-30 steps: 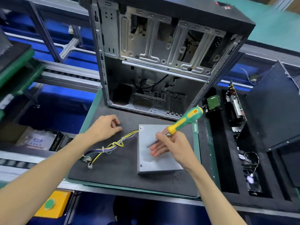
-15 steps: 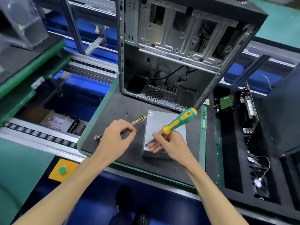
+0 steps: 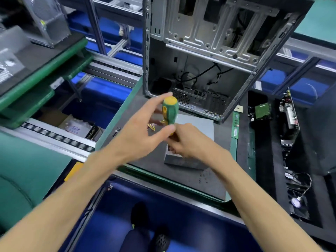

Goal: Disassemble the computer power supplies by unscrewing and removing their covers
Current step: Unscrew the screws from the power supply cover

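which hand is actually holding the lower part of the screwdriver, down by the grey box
The right hand: its fingers curl round the lower screwdriver over the power supply. The left hand has spread fingers beside the handle's top.

Brushed grey metal power supply [image 3: 196,128]; glossy, seemingly plastic screwdriver handle [image 3: 170,111]; matt, dark, finely textured mat [image 3: 209,180].

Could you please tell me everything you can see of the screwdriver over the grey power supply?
The screwdriver has a chunky green handle with yellow inlays and a yellow butt cap, plastic or rubber by its look. It stands nearly upright over the near left corner of the power supply. The right hand grips its lower end, hiding the shaft and tip. The left hand reaches around the handle, fingers spread; contact is too blurred to judge.
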{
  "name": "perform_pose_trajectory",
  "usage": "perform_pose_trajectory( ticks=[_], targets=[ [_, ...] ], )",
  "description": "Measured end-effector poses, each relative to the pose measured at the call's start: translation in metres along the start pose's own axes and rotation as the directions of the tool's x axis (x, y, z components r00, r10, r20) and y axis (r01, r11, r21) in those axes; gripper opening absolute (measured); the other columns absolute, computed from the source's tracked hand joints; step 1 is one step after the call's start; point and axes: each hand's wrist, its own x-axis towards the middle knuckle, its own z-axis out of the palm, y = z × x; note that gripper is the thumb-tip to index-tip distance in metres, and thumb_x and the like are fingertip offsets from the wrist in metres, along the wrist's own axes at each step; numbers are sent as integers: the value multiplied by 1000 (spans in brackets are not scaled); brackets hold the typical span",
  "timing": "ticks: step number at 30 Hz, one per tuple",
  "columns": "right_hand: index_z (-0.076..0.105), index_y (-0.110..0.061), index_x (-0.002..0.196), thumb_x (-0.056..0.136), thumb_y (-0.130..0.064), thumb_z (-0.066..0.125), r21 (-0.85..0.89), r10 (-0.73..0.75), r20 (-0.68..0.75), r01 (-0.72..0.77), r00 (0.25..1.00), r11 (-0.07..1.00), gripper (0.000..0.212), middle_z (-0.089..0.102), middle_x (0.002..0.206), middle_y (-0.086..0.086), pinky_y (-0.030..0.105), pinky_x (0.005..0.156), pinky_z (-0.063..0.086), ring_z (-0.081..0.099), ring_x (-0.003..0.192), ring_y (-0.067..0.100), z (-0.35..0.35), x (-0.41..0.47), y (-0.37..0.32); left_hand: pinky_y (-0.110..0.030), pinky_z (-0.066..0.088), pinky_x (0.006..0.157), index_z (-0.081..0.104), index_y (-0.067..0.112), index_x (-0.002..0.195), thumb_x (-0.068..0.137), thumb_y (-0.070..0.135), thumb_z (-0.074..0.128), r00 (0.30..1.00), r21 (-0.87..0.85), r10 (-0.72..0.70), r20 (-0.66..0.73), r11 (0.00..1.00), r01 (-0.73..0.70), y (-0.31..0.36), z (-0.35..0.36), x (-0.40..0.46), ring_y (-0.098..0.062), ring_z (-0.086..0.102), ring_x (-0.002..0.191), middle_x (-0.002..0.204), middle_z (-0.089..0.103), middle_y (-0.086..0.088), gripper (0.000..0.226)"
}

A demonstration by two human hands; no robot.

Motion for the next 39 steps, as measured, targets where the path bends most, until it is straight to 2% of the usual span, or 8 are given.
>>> perform_pose_trajectory(
  ticks=[3, 7, 15, 20, 26, 30, 36, 39],
  targets=[
    [48, -23, 87, 102, -27, 60, -58, -55, 57, 59, 997, 997, 20, 74, 92, 11, 45, 84, 53, 68, 90, 34, -11, -2, 0, -36, 52, 99, 27, 35, 155, 95, 21, 60, 964, 218, 122, 238, 960, -175, 36, -25, 28, -5, 56, 116, 141, 50, 15, 69],
    [40, -34, 77, 101, -20, 62, 36, -137, 50, 136, 989, 990, 35, 74, 80, 5, 41, 79, 52, 68, 80, 29, -13, -7, 5, -38, 47, 99, 49, 27, 143, 97, 19, 58, 870, 499, -70, 487, 840, -211, 57, -35, 41, -14, 59, 111, 127, 57, 7, 48],
    [44, -21, 94, 99, -21, 58, 167, -75, -246, 119, 966, 979, 16, 49, 60, -4, 44, 63, 47, 47, 56, 25, 26, -10, 2, -29, 17, 48, 36, 18, 66, 91, 71, 16, 951, 960, -138, 278, 72, -271, 82, -16, 60, -17, 28, 49, 61, 36, 1, 62],
    [33, -37, 81, 92, -15, 54, 227, -2, -223, 54, 975, 972, 32, 44, 50, -9, 37, 53, 42, 49, 46, 8, 25, -9, 5, -31, 44, 58, 51, 26, 120, 97, 44, 51, 854, 754, -34, 519, 488, -439, 80, -26, 48, -11, 43, 63, 117, 43, 4, 29],
    [40, -28, 81, 94, -20, 60, 244, 21, -264, 46, 964, 969, 25, 44, 48, -10, 40, 60, 38, 44, 52, 15, 30, -10, 1, -30, 19, 47, 37, 18, 78, 90, 66, 7, 939, 939, -61, 338, 87, -332, 88, -8, 52, -17, 29, 49, 69, 38, 3, 58],
    [34, -33, 72, 88, -14, 54, 263, 35, -287, 43, 957, 964, 32, 47, 49, -10, 33, 54, 35, 44, 53, 13, 32, -11, 0, -30, 42, 60, 49, 31, 121, 98, 46, 46, 846, 741, -74, 528, 527, -416, 79, -18, 49, -6, 43, 65, 118, 41, 7, 27],
    [32, -20, 61, 94, -16, 55, 277, 53, -293, 32, 955, 960, 41, 40, 50, -4, 39, 52, 30, 41, 53, 14, 30, -10, -1, -30, 19, 48, 45, 19, 77, 85, 79, 11, 952, 938, -64, 298, 205, -279, 87, 3, 56, -18, 32, 48, 59, 37, 2, 69],
    [44, -27, 74, 89, -8, 56, 341, 108, -240, -21, 965, 940, 27, 55, 60, -4, 33, 57, 34, 51, 58, 6, 24, -12, 1, -32, 32, 54, 49, 29, 81, 74, 90, 4, 981, 855, -141, 131, 517, -40, 75, -5, 57, -22, 52, 61, 64, 54, 5, 76]
  ],
)
